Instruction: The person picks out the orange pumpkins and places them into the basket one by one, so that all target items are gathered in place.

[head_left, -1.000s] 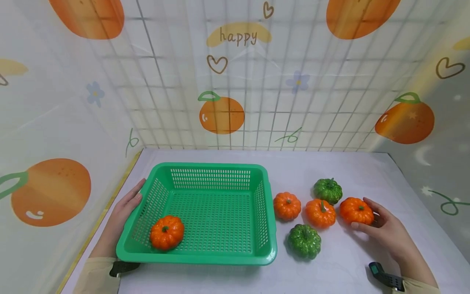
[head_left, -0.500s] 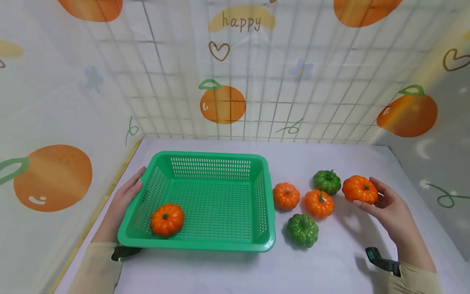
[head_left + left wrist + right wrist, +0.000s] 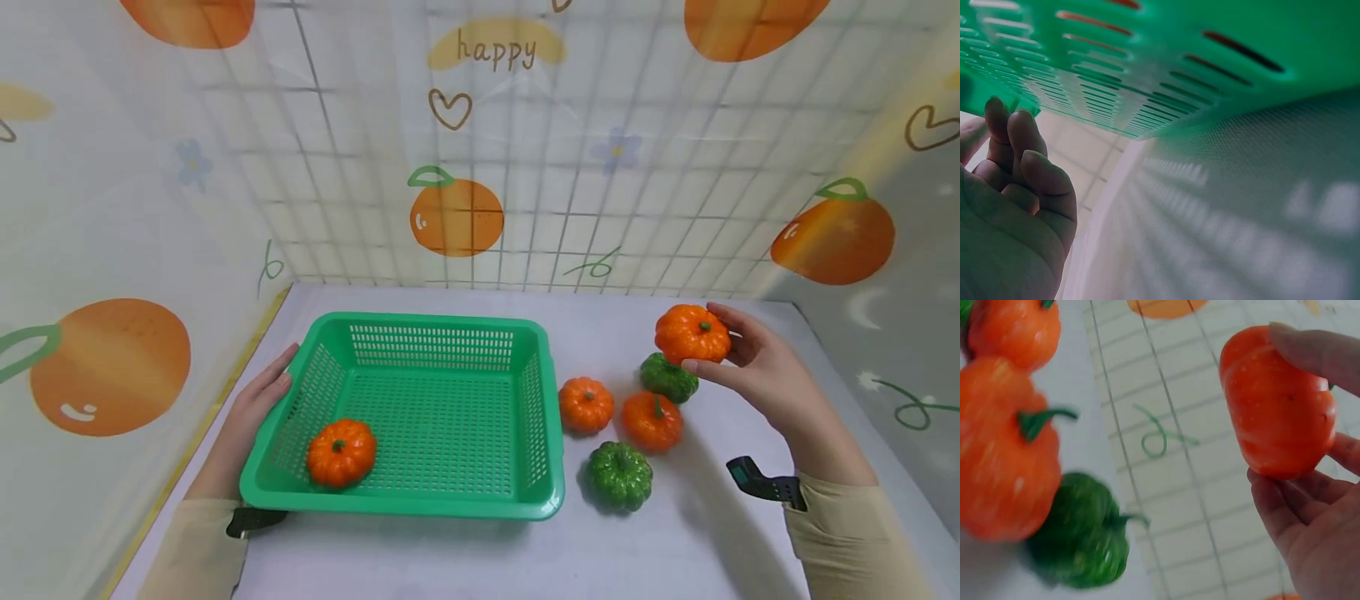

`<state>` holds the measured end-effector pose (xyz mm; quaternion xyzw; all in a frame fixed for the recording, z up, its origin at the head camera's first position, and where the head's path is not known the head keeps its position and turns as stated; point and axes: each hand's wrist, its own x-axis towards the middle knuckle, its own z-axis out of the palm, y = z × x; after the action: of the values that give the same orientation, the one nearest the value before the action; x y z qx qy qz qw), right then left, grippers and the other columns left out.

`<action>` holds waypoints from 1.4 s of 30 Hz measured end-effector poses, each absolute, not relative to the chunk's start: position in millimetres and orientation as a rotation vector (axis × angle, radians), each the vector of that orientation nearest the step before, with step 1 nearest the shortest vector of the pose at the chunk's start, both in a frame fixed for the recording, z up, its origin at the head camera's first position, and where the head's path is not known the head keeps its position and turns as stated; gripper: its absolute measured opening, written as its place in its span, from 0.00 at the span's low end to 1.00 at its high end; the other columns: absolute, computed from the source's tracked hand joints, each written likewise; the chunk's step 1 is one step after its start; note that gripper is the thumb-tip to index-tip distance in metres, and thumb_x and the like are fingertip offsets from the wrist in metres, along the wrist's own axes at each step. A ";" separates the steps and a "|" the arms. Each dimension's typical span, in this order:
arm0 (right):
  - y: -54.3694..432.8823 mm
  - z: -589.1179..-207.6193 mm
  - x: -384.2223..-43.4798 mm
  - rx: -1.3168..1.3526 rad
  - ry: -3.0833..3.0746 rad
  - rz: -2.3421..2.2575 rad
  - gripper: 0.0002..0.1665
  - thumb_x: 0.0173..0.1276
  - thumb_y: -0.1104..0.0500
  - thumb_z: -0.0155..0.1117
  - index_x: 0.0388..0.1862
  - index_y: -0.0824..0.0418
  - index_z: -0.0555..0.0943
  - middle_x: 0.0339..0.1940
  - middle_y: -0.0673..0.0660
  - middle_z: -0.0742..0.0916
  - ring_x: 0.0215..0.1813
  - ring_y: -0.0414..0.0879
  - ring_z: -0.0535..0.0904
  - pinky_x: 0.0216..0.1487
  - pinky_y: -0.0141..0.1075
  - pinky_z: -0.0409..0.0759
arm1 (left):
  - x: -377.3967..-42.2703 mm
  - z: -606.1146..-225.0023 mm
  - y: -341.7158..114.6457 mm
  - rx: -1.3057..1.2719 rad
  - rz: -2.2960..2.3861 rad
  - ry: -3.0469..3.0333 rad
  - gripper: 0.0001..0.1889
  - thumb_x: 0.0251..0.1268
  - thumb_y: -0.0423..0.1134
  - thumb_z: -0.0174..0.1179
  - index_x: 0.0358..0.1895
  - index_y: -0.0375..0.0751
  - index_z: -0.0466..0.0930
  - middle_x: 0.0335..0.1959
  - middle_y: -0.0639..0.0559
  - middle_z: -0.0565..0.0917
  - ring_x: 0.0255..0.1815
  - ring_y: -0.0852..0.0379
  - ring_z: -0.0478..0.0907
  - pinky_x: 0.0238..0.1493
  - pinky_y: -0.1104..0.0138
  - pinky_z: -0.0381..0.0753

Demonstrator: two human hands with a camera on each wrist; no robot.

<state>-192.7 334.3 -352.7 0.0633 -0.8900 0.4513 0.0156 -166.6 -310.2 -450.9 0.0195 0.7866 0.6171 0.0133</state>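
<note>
In the head view my right hand (image 3: 765, 367) pinches an orange toy pumpkin (image 3: 690, 335) between thumb and fingers, raised above the table. The right wrist view shows this pumpkin (image 3: 1279, 403) side-on, with the thumb on top and fingertips beneath. My left hand (image 3: 247, 421) lies against the outside of the green basket's (image 3: 405, 504) left wall. Its fingers (image 3: 1047, 175) are loosely bent below the rim in the left wrist view. Another orange pumpkin (image 3: 341, 452) sits inside the basket's near left corner.
Right of the basket, two orange pumpkins (image 3: 586, 406) (image 3: 651, 423) and two green ones (image 3: 619, 477) (image 3: 667, 379) sit on the white table (image 3: 420, 567). The held pumpkin partly covers the rear green one. A patterned curtain (image 3: 345, 167) hangs behind the table.
My right hand has lifted the rightmost orange pumpkin off the table and carried it up and leftward, over the rear green pumpkin. My left hand has stayed by the basket.
</note>
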 end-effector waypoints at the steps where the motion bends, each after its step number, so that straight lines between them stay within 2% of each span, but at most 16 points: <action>1: 329.2 -350.1 -195.8 0.216 -2.772 1.410 0.54 0.62 0.49 0.75 0.80 0.54 0.55 0.71 0.58 0.70 0.61 0.43 0.71 0.48 0.20 0.73 | -165.4 -450.6 -310.4 0.068 1.931 2.450 0.27 0.81 0.52 0.43 0.79 0.62 0.55 0.79 0.61 0.54 0.77 0.56 0.49 0.55 0.77 0.68; 5: 307.3 -341.3 -207.6 0.280 -2.793 1.430 0.54 0.61 0.48 0.75 0.80 0.53 0.56 0.70 0.56 0.72 0.63 0.49 0.72 0.48 0.21 0.74 | -159.2 -449.2 -312.5 0.059 1.953 2.444 0.27 0.81 0.53 0.43 0.79 0.62 0.55 0.79 0.61 0.53 0.77 0.55 0.50 0.53 0.78 0.70; 13: 270.3 -329.5 -221.6 0.360 -2.854 1.454 0.55 0.57 0.45 0.78 0.78 0.54 0.59 0.67 0.54 0.74 0.61 0.51 0.75 0.48 0.26 0.77 | -152.5 -450.5 -317.1 0.042 1.978 2.423 0.27 0.81 0.52 0.43 0.79 0.62 0.55 0.79 0.62 0.53 0.77 0.55 0.48 0.55 0.76 0.68; 20: 240.4 -329.1 -225.7 0.448 -2.910 1.430 0.57 0.53 0.40 0.78 0.76 0.53 0.61 0.67 0.52 0.74 0.62 0.51 0.75 0.55 0.41 0.77 | -154.8 -449.7 -322.5 0.052 1.994 2.436 0.27 0.80 0.52 0.44 0.78 0.60 0.56 0.79 0.62 0.54 0.77 0.57 0.48 0.56 0.77 0.66; 24: 224.4 -332.3 -228.7 0.517 -2.916 1.414 0.56 0.52 0.40 0.80 0.75 0.53 0.63 0.63 0.52 0.77 0.60 0.50 0.77 0.55 0.46 0.78 | -158.7 -450.5 -322.1 0.095 2.017 2.428 0.27 0.80 0.50 0.45 0.79 0.56 0.56 0.79 0.59 0.55 0.77 0.57 0.48 0.60 0.76 0.64; 26: 217.3 -333.3 -230.4 0.562 -2.913 1.405 0.55 0.52 0.41 0.80 0.74 0.52 0.64 0.63 0.51 0.77 0.60 0.50 0.77 0.55 0.47 0.78 | -160.3 -452.1 -320.4 0.104 2.028 2.419 0.28 0.80 0.50 0.45 0.79 0.56 0.56 0.79 0.58 0.54 0.78 0.57 0.47 0.63 0.73 0.62; 29: 206.9 -332.9 -231.9 0.619 -2.914 1.399 0.53 0.52 0.41 0.80 0.73 0.50 0.65 0.63 0.49 0.76 0.61 0.50 0.76 0.54 0.48 0.79 | -162.3 -455.4 -316.7 0.110 2.054 2.392 0.28 0.80 0.51 0.45 0.78 0.55 0.57 0.79 0.57 0.54 0.78 0.56 0.47 0.71 0.59 0.57; 33: 191.4 -331.9 -233.3 0.690 -2.921 1.406 0.53 0.51 0.41 0.81 0.72 0.49 0.66 0.64 0.47 0.76 0.62 0.50 0.75 0.54 0.47 0.79 | -165.2 -456.6 -313.9 0.087 2.078 2.368 0.28 0.80 0.52 0.46 0.78 0.56 0.58 0.78 0.60 0.56 0.78 0.58 0.47 0.72 0.45 0.48; 42: 152.3 -334.1 -236.5 0.875 -2.954 1.312 0.54 0.53 0.40 0.79 0.75 0.51 0.64 0.68 0.49 0.74 0.64 0.52 0.75 0.54 0.48 0.79 | -157.7 -432.6 -302.3 0.061 2.105 2.310 0.27 0.79 0.50 0.47 0.77 0.54 0.60 0.77 0.62 0.59 0.77 0.59 0.48 0.72 0.47 0.48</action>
<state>-236.5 152.3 -334.1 0.2599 -0.8775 0.3896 -0.1034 -157.7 -302.3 -432.6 0.0196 0.7390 0.6734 0.0077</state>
